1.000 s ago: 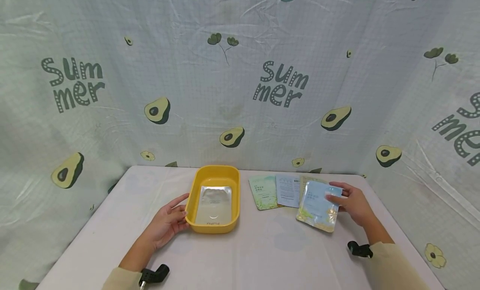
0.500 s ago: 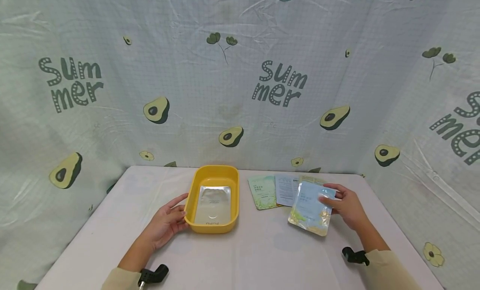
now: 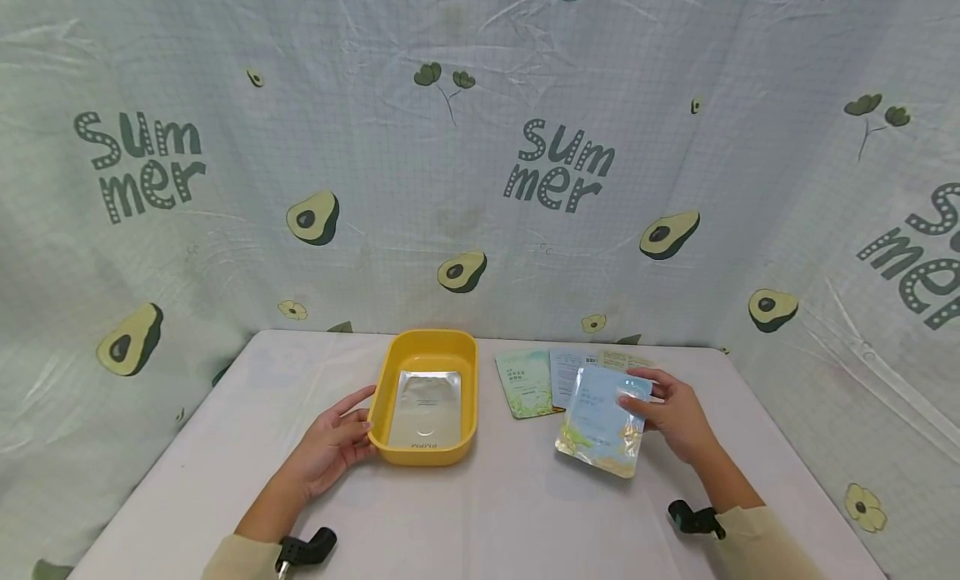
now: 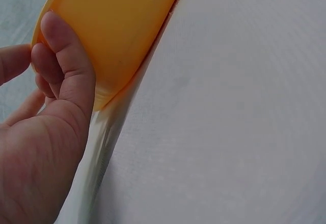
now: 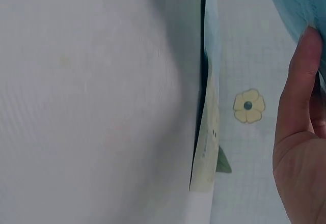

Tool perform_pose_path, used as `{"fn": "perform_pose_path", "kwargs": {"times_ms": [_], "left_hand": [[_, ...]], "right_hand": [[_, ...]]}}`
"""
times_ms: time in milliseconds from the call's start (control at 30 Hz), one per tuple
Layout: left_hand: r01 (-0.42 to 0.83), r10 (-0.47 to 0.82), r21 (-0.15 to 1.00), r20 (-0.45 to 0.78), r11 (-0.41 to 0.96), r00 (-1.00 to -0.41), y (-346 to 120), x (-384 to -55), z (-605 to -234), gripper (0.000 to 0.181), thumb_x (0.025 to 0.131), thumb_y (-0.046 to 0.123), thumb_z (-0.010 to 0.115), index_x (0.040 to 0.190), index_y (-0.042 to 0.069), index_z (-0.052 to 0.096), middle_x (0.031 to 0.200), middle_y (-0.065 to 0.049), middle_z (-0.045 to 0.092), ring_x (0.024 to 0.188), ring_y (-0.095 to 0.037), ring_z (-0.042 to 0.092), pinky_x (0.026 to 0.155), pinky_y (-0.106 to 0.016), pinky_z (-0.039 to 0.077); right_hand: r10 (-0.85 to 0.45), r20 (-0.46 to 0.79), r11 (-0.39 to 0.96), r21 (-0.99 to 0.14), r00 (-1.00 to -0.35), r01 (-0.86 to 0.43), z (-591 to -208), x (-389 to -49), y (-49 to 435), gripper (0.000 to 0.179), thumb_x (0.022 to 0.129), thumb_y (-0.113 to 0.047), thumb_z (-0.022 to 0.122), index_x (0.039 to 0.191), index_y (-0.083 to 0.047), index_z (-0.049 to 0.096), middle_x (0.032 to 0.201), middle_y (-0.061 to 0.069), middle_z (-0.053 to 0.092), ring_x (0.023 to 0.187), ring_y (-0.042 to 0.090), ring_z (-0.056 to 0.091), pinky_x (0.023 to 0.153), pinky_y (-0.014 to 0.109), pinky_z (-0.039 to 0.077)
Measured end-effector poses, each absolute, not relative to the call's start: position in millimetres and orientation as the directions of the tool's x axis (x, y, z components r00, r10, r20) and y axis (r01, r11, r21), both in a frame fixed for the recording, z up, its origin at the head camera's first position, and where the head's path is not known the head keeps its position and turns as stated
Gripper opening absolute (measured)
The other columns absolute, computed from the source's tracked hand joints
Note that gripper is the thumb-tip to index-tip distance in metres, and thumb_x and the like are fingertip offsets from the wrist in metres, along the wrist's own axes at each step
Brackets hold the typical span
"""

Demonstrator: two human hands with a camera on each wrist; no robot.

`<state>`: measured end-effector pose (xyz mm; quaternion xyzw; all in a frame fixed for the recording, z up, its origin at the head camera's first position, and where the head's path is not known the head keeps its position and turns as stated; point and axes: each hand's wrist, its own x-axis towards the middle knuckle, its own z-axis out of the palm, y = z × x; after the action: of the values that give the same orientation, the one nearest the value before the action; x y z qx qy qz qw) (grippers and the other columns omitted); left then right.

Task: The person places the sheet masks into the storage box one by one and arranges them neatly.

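While left hand (image 3: 337,447) rests relaxed against yellow tray (image 3: 390,453) holding 1 silver sachet (image 3: 425,409), right hand (image 3: 672,415) pinches blue sachet (image 3: 600,417) right of tray.

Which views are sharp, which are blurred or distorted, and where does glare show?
Head view: evenly lit and sharp, wide-angle bending at the edges; glare on the silver sachet in the yellow tray and on the blue sachet. Left wrist view: tray and left hand soft, too close. Right wrist view: right hand blurred.
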<state>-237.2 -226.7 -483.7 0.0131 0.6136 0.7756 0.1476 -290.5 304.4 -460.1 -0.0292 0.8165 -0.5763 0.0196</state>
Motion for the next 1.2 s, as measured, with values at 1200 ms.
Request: {"fn": "perform_pose_path", "kwargs": {"times_ms": [1200], "left_hand": [[-0.229,0.223,0.951,-0.181,-0.209,-0.958,-226,-238,-485,0.071,0.102,0.005,0.055,0.164,0.015,0.021,0.118,-0.002,0.062,0.091,-0.016,0.065,0.087,-0.029,0.060]], "right_hand": [[-0.110,-0.006,0.210,-0.978,-0.994,-0.017,-453,-285,235,0.065,0.085,-0.018,0.083,0.141,-0.006,0.053,0.124,0.021,0.071,0.087,0.020,0.074,0.070,0.033,0.063]]}}
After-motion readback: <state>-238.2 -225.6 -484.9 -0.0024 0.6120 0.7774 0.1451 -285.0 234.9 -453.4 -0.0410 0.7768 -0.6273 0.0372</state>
